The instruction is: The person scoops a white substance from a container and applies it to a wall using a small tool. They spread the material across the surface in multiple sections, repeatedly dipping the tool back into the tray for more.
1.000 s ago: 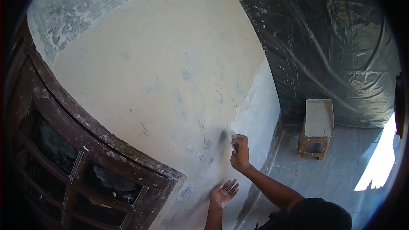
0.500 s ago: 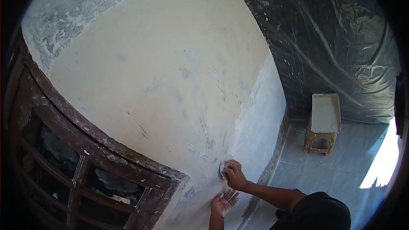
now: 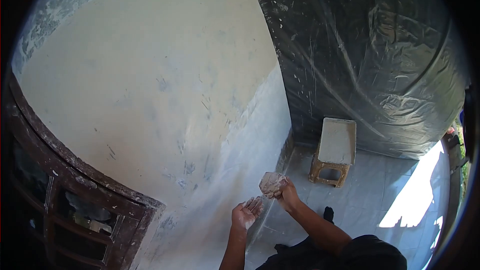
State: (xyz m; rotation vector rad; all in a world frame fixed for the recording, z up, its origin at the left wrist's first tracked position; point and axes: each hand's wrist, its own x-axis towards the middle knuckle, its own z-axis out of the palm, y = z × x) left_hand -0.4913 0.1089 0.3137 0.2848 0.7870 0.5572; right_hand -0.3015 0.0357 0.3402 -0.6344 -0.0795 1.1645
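Note:
My right hand [image 3: 288,195] grips a putty scraper [image 3: 273,185] whose broad, flat face is coated with wet, pale putty. It is held in front of the wall's lower right part, apart from the surface. Just left of it and slightly lower is my left hand [image 3: 246,213], open with the palm turned up and white smears on palm and fingers. Nothing rests in that palm that I can make out. The wall [image 3: 150,70] is mostly cream, with grey scuffs, and a whiter coated strip [image 3: 257,115] runs along its right side.
A shallow tray [image 3: 338,140] of pale putty sits on a spattered low stool [image 3: 327,172] to the right. Black plastic sheeting [image 3: 360,60] hangs behind it. A dark wooden window frame [image 3: 95,185] borders the wall at lower left. Grey floor tiles [image 3: 370,185] catch sunlight.
My right hand has drawn the scraper off the wall, turning its putty-covered face into view. My left hand has moved left and up beside it. The view has swung right.

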